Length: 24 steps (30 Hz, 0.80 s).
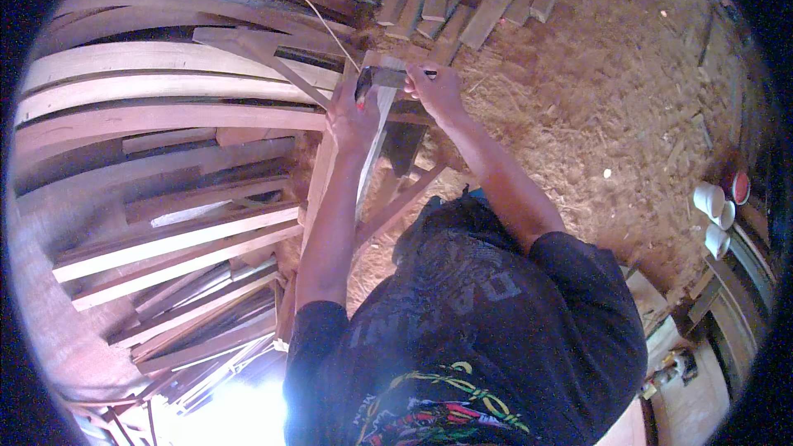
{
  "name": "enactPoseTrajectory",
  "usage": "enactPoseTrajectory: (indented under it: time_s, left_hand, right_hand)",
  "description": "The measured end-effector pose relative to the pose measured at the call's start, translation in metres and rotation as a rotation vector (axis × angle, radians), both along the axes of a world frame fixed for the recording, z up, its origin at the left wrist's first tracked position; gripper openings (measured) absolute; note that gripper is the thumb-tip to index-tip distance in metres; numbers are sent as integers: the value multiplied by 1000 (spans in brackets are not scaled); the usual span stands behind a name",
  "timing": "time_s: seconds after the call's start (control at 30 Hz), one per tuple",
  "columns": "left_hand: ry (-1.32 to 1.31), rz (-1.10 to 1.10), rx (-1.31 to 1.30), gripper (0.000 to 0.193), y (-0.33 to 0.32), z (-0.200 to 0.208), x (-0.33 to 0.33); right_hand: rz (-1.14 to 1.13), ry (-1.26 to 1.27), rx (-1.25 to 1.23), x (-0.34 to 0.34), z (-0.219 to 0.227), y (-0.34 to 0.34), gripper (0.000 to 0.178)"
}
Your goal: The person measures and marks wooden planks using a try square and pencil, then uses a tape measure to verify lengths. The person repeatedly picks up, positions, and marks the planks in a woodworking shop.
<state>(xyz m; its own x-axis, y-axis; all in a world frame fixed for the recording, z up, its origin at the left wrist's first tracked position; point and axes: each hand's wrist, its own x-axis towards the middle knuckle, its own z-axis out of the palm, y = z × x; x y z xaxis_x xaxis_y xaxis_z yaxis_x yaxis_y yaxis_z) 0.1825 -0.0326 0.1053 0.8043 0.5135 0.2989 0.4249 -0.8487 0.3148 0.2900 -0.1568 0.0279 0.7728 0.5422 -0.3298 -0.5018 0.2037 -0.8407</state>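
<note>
Both my hands are at the far end of a long wooden beam [320, 190] that runs away from me. My left hand [353, 122] is closed round a dark tool [364, 83] with a small red spot; its kind is not clear. A thin pale cord [318, 12] runs down from the upper left to this tool. Between my hands a flat grey strip [388, 78] lies across the wood. My right hand [436, 95] is closed at the strip's right end, and a small dark end [429, 74] shows at its fingers; the rest is hidden.
Long planks [173, 62] and shorter boards [190, 239] are stacked on the left. Loose wood pieces [496, 4] lie beyond my hands. Shavings cover the floor [570, 107] at right, with white containers [709, 198] and a red one [739, 187] by the edge.
</note>
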Motion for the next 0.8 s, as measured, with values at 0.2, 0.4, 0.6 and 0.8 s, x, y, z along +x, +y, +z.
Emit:
enactPoseTrajectory:
  time_s: [0.2,0.4,0.6,0.8]
  left_hand:
    - [106,39,-47,38,1,6,0]
    - [109,78,-56,45,-7,13,-27]
    - [108,48,-68,42,-5,14,-40]
    - [47,47,-83,31,-6,14,-35]
  right_hand:
    - [-80,-60,270,14,61,-28,27]
    - [-130,82,12,21,17,-83,22]
    - [-94,92,-169,-9,-33,-122,24]
    - [-115,140,-90,-20,-38,-119,28]
